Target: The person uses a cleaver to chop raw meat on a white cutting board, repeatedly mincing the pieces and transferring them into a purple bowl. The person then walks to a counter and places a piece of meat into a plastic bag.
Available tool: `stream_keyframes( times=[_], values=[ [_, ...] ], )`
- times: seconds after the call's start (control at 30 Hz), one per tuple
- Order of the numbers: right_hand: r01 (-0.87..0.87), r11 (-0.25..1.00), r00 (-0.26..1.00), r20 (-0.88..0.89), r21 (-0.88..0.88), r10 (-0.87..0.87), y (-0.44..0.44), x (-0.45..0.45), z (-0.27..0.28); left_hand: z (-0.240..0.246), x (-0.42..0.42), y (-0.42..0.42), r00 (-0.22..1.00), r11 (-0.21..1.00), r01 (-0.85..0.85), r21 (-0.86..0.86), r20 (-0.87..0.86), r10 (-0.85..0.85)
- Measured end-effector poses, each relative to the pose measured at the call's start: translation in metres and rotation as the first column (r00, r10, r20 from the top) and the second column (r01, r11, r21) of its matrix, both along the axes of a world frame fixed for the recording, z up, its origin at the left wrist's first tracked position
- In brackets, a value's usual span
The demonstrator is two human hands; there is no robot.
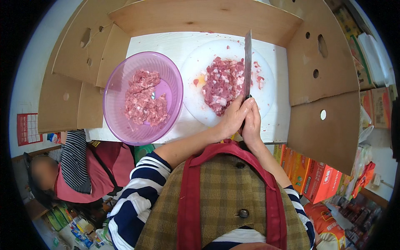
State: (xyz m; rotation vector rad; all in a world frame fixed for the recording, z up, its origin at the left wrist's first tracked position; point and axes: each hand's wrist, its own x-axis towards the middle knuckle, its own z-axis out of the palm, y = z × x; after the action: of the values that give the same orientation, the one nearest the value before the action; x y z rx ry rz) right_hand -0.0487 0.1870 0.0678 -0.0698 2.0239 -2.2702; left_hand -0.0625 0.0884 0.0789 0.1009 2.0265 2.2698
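Observation:
A cleaver (247, 64) stands with its blade nearly edge-on over the right part of a heap of chopped raw meat (225, 82). The heap lies on a round white cutting board (264, 78). My left hand (232, 116) and my right hand (252, 123) are pressed close together around the cleaver's dark handle, which they mostly hide. Small bits of meat lie scattered right of the blade. To the left, a purple plastic basin (176, 122) holds minced meat (145, 100).
Cardboard panels (323, 75) wall the white table (279, 125) at both sides, with a wooden board (206, 17) along the back. Another person (90, 168) in a pink garment is at the lower left. Orange and red boxes (318, 179) stand below right.

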Motion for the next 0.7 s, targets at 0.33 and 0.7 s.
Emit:
stream_keyframes(
  times=[0.33, 0.7],
  values=[
    [-0.072, 0.989, 0.968, 0.228, -0.132, 0.101, -0.004, 0.001, 0.000, -0.011, 0.001, 0.000, 0.942, 0.986, 0.009, 0.167, 0.330, -0.065],
    [-0.114, 0.986, 0.991, -0.087, -0.119, 0.104, 0.000, 0.009, 0.040, 0.027, 0.018, -0.011, 0.998, 0.995, 0.048, 0.082, 0.031, -0.051]
  ],
)
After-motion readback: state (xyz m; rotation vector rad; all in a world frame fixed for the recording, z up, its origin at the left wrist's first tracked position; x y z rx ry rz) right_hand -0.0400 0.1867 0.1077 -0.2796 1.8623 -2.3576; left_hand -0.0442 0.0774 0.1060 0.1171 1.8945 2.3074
